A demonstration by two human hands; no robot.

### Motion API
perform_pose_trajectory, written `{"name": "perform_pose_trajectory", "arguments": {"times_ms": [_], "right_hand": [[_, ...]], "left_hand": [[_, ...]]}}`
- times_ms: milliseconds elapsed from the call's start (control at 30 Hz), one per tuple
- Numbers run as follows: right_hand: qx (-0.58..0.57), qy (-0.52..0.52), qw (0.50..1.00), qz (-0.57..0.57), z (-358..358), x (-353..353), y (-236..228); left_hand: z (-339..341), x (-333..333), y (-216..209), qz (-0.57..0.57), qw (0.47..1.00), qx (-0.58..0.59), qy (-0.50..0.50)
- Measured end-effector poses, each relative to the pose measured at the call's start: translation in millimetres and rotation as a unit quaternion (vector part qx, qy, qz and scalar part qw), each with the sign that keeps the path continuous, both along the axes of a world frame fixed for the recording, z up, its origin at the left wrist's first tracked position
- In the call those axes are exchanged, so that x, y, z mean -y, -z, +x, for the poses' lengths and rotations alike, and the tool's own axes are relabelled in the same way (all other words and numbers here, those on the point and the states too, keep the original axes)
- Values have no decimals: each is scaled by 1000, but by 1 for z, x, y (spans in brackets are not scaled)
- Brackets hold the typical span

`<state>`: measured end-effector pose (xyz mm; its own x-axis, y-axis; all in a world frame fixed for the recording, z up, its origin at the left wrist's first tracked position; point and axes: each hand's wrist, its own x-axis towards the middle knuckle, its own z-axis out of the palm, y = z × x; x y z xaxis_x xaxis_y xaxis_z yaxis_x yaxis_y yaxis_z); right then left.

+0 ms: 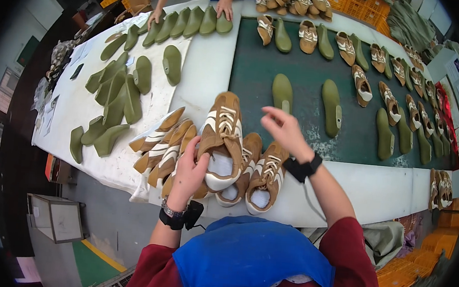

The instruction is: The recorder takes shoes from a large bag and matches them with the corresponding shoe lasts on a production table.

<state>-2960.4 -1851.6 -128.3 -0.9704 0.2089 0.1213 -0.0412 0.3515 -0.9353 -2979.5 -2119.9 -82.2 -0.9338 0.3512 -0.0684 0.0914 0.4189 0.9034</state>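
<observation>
My left hand (186, 171) grips a brown sneaker (228, 116) with white stripes and laces, its toe pointing away from me and its opening facing up. My right hand (289, 133) hovers to the right of that shoe, fingers loosely bent and apart, holding nothing. Just beyond the right hand, a green shoe last (283, 89) stands on the dark green mat (257, 62), and another last (331, 107) is to its right. Two similar sneakers (268, 171) rest on the white table edge under the held one. Left of my left hand leans a stack of brown-and-white shoes (160, 144).
Across the table, another person's hands (225, 7) touch a row of green lasts (194, 21). More lasts (116, 94) lie heaped on the white cloth (157, 97) at left. Sneakers paired with lasts (308, 37) line the mat's far and right sides. Orange crates (400, 273) stand lower right.
</observation>
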Motion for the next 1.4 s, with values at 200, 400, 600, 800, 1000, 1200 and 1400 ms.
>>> {"name": "perform_pose_trajectory", "arguments": {"times_ms": [200, 400, 600, 800, 1000, 1200, 1400], "right_hand": [[-194, 14, 961, 195, 40, 99, -61], [-239, 40, 950, 199, 56, 125, -86], [-229, -24, 953, 197, 60, 122, -93], [-198, -100, 936, 272, 66, 120, -102], [-228, -16, 947, 224, 75, 113, -97], [-263, 50, 963, 41, 79, 108, -93], [-193, 135, 972, -20, 87, 68, -87]], "left_hand": [[26, 7, -22, 15, 983, -182, 31], [12, 11, -45, -65, 910, -407, 50], [16, 18, -57, 55, 948, -310, 37], [7, 16, -54, 69, 896, -435, 56], [6, 2, -60, 85, 860, -495, 86], [13, -5, -71, -56, 860, -465, 205], [4, -6, -71, 18, 878, -398, 266]]}}
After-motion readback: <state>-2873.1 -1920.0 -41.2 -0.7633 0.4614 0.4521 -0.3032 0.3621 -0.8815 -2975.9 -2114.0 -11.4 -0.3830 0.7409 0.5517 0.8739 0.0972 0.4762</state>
